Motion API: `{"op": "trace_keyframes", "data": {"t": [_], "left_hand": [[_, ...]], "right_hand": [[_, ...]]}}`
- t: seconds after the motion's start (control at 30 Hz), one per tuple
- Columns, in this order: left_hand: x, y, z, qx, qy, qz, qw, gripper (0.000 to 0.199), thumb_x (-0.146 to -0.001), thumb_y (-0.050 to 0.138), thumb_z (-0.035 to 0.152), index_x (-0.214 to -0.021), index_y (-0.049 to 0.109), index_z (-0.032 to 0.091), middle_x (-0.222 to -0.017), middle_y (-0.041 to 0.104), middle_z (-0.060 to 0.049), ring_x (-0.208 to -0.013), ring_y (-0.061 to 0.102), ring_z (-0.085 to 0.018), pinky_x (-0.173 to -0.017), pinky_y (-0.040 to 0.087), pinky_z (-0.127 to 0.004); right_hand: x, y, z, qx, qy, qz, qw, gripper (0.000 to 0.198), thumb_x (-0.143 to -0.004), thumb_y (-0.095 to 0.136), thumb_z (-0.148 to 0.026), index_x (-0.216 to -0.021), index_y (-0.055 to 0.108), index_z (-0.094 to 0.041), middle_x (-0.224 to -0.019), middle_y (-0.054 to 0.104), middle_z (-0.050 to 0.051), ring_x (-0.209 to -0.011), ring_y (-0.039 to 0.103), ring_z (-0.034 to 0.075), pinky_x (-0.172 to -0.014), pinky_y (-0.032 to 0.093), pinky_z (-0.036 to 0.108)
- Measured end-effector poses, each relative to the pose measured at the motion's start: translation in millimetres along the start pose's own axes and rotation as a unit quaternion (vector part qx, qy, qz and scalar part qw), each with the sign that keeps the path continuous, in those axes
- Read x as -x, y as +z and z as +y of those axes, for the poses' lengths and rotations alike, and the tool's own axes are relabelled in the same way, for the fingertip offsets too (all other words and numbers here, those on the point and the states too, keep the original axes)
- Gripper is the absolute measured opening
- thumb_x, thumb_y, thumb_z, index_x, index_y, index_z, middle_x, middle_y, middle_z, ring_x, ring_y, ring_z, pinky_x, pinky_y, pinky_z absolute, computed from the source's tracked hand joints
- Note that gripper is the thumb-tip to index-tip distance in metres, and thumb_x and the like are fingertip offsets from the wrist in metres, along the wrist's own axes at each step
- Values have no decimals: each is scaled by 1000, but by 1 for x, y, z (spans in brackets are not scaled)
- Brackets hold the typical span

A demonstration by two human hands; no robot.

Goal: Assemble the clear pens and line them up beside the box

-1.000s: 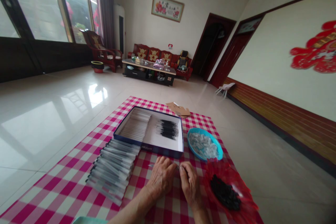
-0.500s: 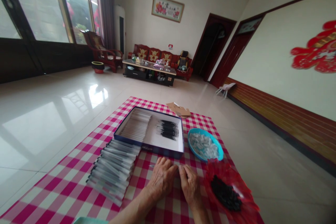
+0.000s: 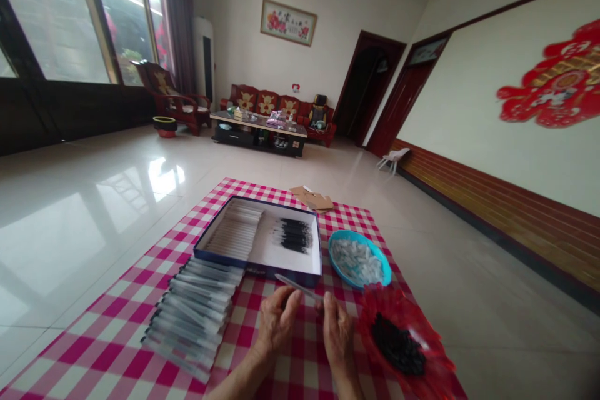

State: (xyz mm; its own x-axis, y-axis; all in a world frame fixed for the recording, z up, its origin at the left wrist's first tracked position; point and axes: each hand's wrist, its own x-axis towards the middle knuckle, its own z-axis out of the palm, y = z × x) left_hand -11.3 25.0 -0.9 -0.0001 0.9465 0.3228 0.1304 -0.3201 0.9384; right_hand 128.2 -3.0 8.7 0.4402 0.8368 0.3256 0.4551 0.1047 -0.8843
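Observation:
A slim translucent pen (image 3: pixel 296 284) is held between my two hands above the checked tablecloth. My left hand (image 3: pixel 276 320) pinches it with thumb and fingers near its left part. My right hand (image 3: pixel 338 329) closes on its other end, which the fingers hide. To the left lies a pile of translucent pens (image 3: pixel 190 315) with dark ends. Beyond my hands stands a shallow box (image 3: pixel 265 244) holding a row of clear tubes (image 3: pixel 234 231) and a cluster of slim black pieces (image 3: pixel 295 235). A red bowl (image 3: pixel 434 350) of small black parts (image 3: pixel 398 344) sits beside my right hand.
A blue bowl (image 3: pixel 387 270) of small clear pieces (image 3: pixel 356 260) stands right of the box. Brown cardboard pieces (image 3: pixel 312 198) lie at the table's far edge. Farther off are a low table (image 3: pixel 259 128), a wooden armchair (image 3: pixel 171 97) and a small white chair (image 3: pixel 394 159).
My hands were close together with the pen mostly covered. They have moved apart, and the pen now shows between them, tilted up to the left. The view has shifted slightly.

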Motion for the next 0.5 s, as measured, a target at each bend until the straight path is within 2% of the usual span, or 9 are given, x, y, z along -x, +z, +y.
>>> {"op": "trace_keyframes", "data": {"t": [0.07,0.13,0.3,0.4,0.5], "left_hand": [[-5,1,-6,115,-88,10,990,36,-85,54,48,-95,67,16,-63,61,-1,-55,54,-13,-52,41,-22],[-9,1,-7,186,-124,26,974,40,-82,59,51,-91,68,14,-63,63,-1,-56,55,-14,-53,43,-22],[-12,-2,4,276,-144,24,950,38,-78,64,51,-86,68,14,-82,70,-8,-69,63,-17,-63,51,-26],[-12,-1,10,326,-175,10,929,39,-77,63,53,-84,66,14,-81,70,-8,-71,65,-19,-67,53,-30],[-12,1,8,317,-164,0,934,41,-79,61,54,-88,65,14,-73,65,-4,-64,62,-16,-60,51,-26]], "right_hand": [[2,3,-2,-2,-13,-15,1000,54,-86,39,-62,-61,60,-19,-55,63,5,-53,58,20,-53,45,29],[2,6,-2,-8,-18,-31,999,54,-86,39,-62,-59,57,-20,-51,58,3,-50,53,18,-50,41,27],[1,11,-3,4,24,-89,996,56,-87,35,-62,-50,45,-22,-40,42,-3,-40,39,13,-40,28,26],[2,6,-11,72,5,-120,990,57,-91,32,-56,-47,47,-22,-39,46,0,-38,42,14,-39,24,27],[-4,-8,-24,170,-58,-103,978,51,-93,34,-47,-54,55,-21,-45,57,3,-41,51,16,-43,30,27]]}}
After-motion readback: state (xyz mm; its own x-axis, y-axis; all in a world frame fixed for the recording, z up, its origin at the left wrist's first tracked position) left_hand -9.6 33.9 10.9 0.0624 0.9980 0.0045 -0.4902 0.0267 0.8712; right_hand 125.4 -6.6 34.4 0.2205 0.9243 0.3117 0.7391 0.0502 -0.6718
